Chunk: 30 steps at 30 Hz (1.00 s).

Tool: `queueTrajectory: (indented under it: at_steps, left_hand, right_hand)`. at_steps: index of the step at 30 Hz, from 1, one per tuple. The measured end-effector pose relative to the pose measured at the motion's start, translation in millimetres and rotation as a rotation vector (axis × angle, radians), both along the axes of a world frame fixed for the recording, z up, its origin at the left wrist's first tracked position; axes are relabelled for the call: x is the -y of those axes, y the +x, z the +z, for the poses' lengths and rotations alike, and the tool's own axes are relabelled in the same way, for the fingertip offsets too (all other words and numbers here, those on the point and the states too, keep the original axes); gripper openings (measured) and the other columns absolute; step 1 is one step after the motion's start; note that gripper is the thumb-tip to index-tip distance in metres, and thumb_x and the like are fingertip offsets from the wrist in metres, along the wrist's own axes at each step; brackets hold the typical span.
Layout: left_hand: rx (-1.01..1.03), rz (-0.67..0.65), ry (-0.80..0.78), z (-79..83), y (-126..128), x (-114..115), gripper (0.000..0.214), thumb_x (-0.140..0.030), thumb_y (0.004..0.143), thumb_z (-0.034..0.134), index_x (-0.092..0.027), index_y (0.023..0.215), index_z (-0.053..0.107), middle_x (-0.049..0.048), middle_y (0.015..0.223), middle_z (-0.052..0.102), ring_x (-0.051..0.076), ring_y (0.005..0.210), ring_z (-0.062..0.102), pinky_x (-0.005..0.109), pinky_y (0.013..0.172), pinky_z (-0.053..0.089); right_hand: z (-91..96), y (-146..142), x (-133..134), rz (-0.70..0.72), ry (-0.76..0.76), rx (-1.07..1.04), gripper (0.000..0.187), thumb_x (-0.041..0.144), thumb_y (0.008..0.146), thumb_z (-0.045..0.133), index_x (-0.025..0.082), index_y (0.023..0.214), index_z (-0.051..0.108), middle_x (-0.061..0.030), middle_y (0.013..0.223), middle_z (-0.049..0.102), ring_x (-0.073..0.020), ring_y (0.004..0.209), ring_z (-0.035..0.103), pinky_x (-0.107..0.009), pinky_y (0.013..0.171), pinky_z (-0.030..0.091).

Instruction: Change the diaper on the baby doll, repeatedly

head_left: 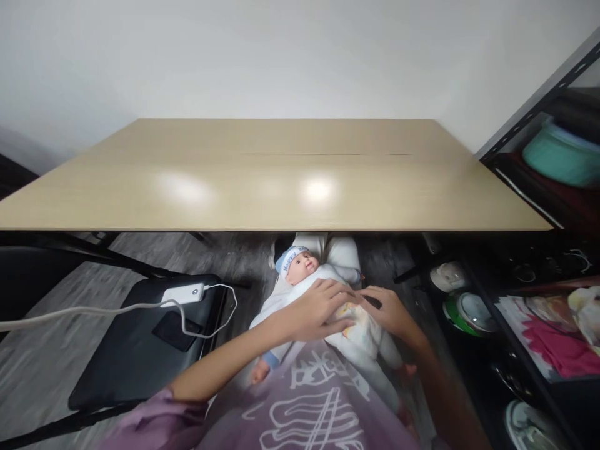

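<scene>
A baby doll (304, 267) in a white suit and a blue-and-white cap with lettering lies face up across my lap, its head toward the table. My left hand (323, 307) rests on the doll's belly with its fingers stretched out. From the other side my right hand (387, 310) touches the belly, fingers extended and thumb apart. A dark patch shows between that thumb and the fingers; whether it is a gap or a thing I cannot tell. Below the hands is a white diaper-like cloth (359, 328) with yellow-orange print, partly covered by my fingers.
A wooden-topped table (262, 181) spans the front. On the left, a black chair (126, 350) bears a white power bank (182, 294) with a cable and a dark phone (175, 330). A black shelf on the right holds a teal basin (562, 156), pink cloth (557, 347) and other items.
</scene>
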<state>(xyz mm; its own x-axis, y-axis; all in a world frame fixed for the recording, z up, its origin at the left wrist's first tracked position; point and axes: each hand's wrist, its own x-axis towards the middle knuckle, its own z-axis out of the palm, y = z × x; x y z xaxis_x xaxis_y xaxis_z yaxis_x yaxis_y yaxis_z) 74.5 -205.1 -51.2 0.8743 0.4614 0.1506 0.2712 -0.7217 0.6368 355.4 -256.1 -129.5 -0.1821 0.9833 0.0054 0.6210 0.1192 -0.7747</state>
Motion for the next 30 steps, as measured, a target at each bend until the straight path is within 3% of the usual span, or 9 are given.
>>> queueTrajectory:
  at_steps: [3, 7, 12, 15, 18, 21, 23, 26, 30]
  left_hand:
    - [-0.016, -0.085, 0.064, -30.4, 24, -20, 0.041, -0.05, 0.116, 0.059, -0.017, 0.136, 0.072, 0.0158, 0.141, 0.073, 0.029, 0.122, 0.068, 0.044, 0.109, 0.05]
    - [0.037, -0.078, 0.069, -51.5, 22, -19, 0.039, -0.05, 0.116, 0.06, -0.019, 0.134, 0.074, 0.0143, 0.137, 0.075, 0.028, 0.124, 0.066, 0.042, 0.111, 0.047]
    - [0.116, -0.061, -0.03, -47.9, 17, -14, 0.028, -0.047, 0.115, 0.064, -0.021, 0.121, 0.074, 0.0093, 0.13, 0.079, 0.024, 0.124, 0.068, 0.039, 0.113, 0.044]
    - [0.128, -0.027, -0.118, -44.6, 17, -16, 0.025, -0.044, 0.114, 0.066, -0.021, 0.112, 0.074, 0.0093, 0.127, 0.08, 0.024, 0.124, 0.069, 0.039, 0.114, 0.045]
    - [0.16, -0.044, -0.204, -39.8, 12, -16, 0.024, -0.043, 0.114, 0.066, -0.021, 0.111, 0.073, 0.0109, 0.129, 0.08, 0.025, 0.126, 0.069, 0.042, 0.12, 0.044]
    - [0.238, -0.092, -0.29, -35.1, 1, -7, 0.026, -0.046, 0.114, 0.064, -0.021, 0.109, 0.072, 0.0118, 0.127, 0.081, 0.025, 0.127, 0.069, 0.044, 0.122, 0.046]
    - [0.244, -0.12, -0.32, -34.2, -10, 3, 0.029, -0.049, 0.113, 0.064, -0.023, 0.106, 0.073, 0.0109, 0.122, 0.083, 0.025, 0.124, 0.07, 0.043, 0.119, 0.049]
    - [0.164, -0.149, -0.339, -35.0, -23, 15, 0.037, -0.056, 0.114, 0.057, -0.024, 0.106, 0.074, 0.0081, 0.101, 0.084, 0.024, 0.1, 0.073, 0.044, 0.116, 0.051]
    - [0.097, -0.203, -0.296, -28.8, -12, 7, 0.047, -0.057, 0.119, 0.04, -0.024, 0.116, 0.074, 0.0038, 0.084, 0.079, 0.021, 0.077, 0.068, 0.043, 0.116, 0.051]
  right_hand:
    - [-6.2, 4, -3, 0.031, 0.066, 0.059, 0.033, 0.043, 0.11, 0.061, 0.022, 0.108, 0.086, -0.0097, 0.109, 0.088, -0.029, 0.102, 0.081, -0.043, 0.095, 0.061]
    - [-22.8, 11, -8, 0.038, 0.121, 0.094, 0.033, 0.039, 0.112, 0.057, 0.023, 0.102, 0.084, -0.0082, 0.105, 0.087, -0.0277, 0.099, 0.081, -0.042, 0.094, 0.06]
    - [-34.1, 20, -26, -0.102, 0.181, 0.116, 0.039, 0.042, 0.114, 0.054, 0.02, 0.103, 0.083, -0.0131, 0.106, 0.086, -0.0304, 0.102, 0.08, -0.045, 0.097, 0.061]
    - [-28.7, 19, -33, -0.109, 0.186, 0.099, 0.036, 0.043, 0.113, 0.056, 0.02, 0.117, 0.084, -0.0145, 0.119, 0.086, -0.0318, 0.115, 0.078, -0.05, 0.108, 0.061]
    - [-13.2, 3, -29, 0.067, 0.164, 0.002, 0.037, 0.038, 0.112, 0.06, 0.024, 0.142, 0.078, -0.0135, 0.146, 0.078, -0.0301, 0.14, 0.07, -0.053, 0.124, 0.054]
    - [8.9, -20, -18, 0.286, 0.121, -0.054, 0.045, 0.03, 0.112, 0.058, 0.026, 0.156, 0.069, -0.0125, 0.162, 0.067, -0.0275, 0.15, 0.063, -0.049, 0.128, 0.052]
    - [24.7, -29, -8, 0.322, 0.129, -0.021, 0.042, 0.029, 0.112, 0.059, 0.026, 0.152, 0.071, -0.0132, 0.155, 0.071, -0.0278, 0.142, 0.067, -0.048, 0.122, 0.056]
    - [45.9, -19, 9, 0.294, 0.117, 0.069, 0.027, 0.038, 0.115, 0.057, 0.026, 0.119, 0.081, -0.0093, 0.119, 0.081, -0.0271, 0.115, 0.073, -0.049, 0.111, 0.057]
    - [58.5, 23, 37, 0.196, -0.151, 0.037, 0.052, 0.057, 0.117, 0.046, 0.025, 0.094, 0.079, -0.0042, 0.081, 0.077, -0.0245, 0.083, 0.073, -0.041, 0.089, 0.059]
